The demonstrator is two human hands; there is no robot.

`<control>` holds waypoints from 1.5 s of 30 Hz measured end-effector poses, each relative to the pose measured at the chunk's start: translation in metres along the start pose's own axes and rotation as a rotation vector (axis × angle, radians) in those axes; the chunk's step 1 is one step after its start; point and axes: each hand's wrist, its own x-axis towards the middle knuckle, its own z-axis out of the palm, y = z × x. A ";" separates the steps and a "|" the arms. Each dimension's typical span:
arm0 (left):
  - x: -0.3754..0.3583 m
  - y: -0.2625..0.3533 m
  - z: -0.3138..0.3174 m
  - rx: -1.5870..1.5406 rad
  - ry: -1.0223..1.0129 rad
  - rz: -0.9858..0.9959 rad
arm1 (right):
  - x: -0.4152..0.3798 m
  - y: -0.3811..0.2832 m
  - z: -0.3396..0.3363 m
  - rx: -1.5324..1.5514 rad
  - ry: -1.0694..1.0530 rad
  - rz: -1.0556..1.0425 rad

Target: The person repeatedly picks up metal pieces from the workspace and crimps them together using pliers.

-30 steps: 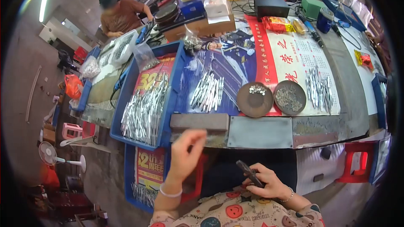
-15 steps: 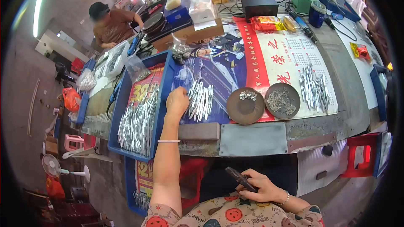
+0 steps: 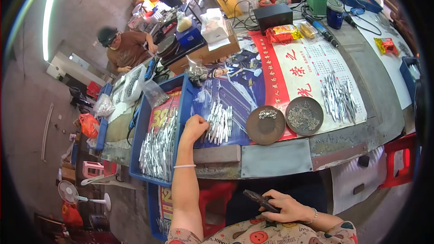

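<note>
My left hand (image 3: 195,129) reaches to the left edge of a small pile of shiny metal strips (image 3: 220,123) on the blue poster. Its fingers are closed together, and whatever they pinch is hidden. Low in front of my body, my right hand (image 3: 289,207) is closed around dark pliers (image 3: 261,200), their tip pointing up and left. Beside my left forearm stands a blue tray (image 3: 186,99) filled with many similar metal strips (image 3: 156,149). Right of the small pile is a brown dish (image 3: 264,133) holding small shiny pieces (image 3: 267,114).
Another brown dish (image 3: 304,130) holds tiny metal parts. A further pile of strips (image 3: 339,97) lies on the calendar sheet. Behind are a black box (image 3: 273,16), a blue jar (image 3: 335,13) and cables. A person (image 3: 129,47) sits across at the left.
The view has shifted, so the table appears slightly lower and further right. My left hand remains at the strip pile's left edge. The pliers lie at a slightly different angle in my right hand.
</note>
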 end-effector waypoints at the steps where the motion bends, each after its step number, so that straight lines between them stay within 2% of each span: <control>1: -0.001 0.002 0.000 0.013 0.032 0.014 | 0.000 -0.002 0.000 -0.018 -0.015 -0.001; 4: -0.006 0.006 0.003 0.007 0.129 0.008 | -0.001 0.001 0.005 -0.085 -0.019 -0.050; 7: -0.013 0.004 0.009 -0.013 0.339 0.099 | -0.002 0.000 0.010 -0.133 -0.027 -0.064; 10: -0.030 0.018 0.008 -0.385 0.534 0.148 | -0.001 -0.006 0.012 -0.176 -0.036 -0.044; 13: -0.067 0.047 -0.007 -0.764 0.447 0.188 | 0.001 -0.009 0.014 -0.201 -0.051 0.016; 17: -0.114 0.070 -0.012 -1.159 0.296 0.262 | 0.009 -0.006 0.021 -0.217 0.008 -0.029; 20: -0.139 0.072 -0.003 -1.326 0.171 0.194 | 0.016 -0.010 0.024 -0.200 -0.001 -0.004; 24: -0.154 0.063 0.013 -1.441 0.119 0.244 | 0.022 -0.013 0.026 -0.232 -0.052 0.065; 28: -0.155 0.060 0.016 -1.426 0.074 0.298 | 0.028 -0.009 0.033 -0.253 -0.003 -0.031; 36: -0.152 0.058 0.028 -1.322 -0.009 0.286 | 0.033 -0.008 0.044 -0.263 -0.039 0.005; 45: -0.152 0.060 0.034 -1.340 -0.013 0.470 | 0.034 -0.021 0.038 -0.301 -0.020 0.030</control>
